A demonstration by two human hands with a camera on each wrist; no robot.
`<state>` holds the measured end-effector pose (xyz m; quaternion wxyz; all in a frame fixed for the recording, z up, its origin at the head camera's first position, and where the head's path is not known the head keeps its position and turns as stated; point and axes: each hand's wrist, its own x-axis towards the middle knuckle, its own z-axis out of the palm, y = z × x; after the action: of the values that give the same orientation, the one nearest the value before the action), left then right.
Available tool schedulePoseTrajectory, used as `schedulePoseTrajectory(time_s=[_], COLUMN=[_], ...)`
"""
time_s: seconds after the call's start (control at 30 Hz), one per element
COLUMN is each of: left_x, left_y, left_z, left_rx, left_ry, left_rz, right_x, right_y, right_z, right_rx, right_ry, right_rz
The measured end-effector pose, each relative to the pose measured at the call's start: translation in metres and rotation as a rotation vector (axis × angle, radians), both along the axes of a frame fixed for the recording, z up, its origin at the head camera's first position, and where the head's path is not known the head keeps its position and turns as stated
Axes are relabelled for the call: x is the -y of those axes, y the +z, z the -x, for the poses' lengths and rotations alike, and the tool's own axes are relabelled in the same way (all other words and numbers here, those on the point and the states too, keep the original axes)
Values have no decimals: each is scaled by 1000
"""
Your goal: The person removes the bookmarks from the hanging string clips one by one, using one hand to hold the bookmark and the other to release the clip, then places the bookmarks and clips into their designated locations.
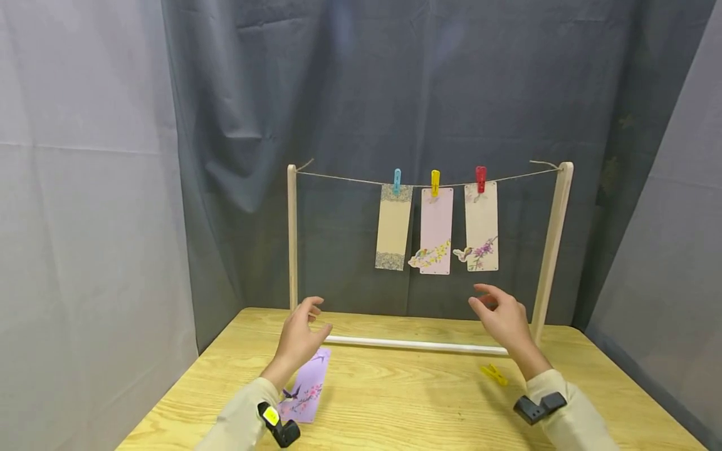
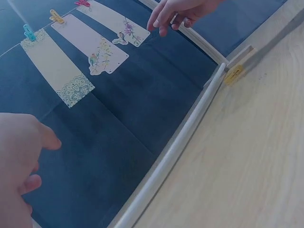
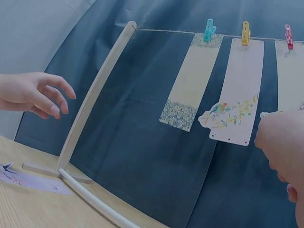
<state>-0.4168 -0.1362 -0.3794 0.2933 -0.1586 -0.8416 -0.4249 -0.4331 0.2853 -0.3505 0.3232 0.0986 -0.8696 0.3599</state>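
I keep both hands, left [image 1: 299, 335] and right [image 1: 504, 318], loose and empty; the purple card [image 1: 306, 387] at 7 o'clock looks thin and bendy, so I'd pinch its edge.

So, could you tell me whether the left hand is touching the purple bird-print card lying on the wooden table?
Apart: the head view shows the left hand raised above the purple card.
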Motion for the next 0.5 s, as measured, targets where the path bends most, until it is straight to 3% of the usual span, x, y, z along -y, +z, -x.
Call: schedulePoseTrajectory(time_s=[0.23,0.5], left_x=[-10,-17], left_y=[20,24], left_z=[12,17], left_rx=[-10,41], left_ry=[-31,-56], left_rz=[-41,-126], right_x=[5,7], right_y=[16,33], right_z=[-2,-3], right_rx=[-32,-12], right_ry=[28,82], right_rz=[20,41])
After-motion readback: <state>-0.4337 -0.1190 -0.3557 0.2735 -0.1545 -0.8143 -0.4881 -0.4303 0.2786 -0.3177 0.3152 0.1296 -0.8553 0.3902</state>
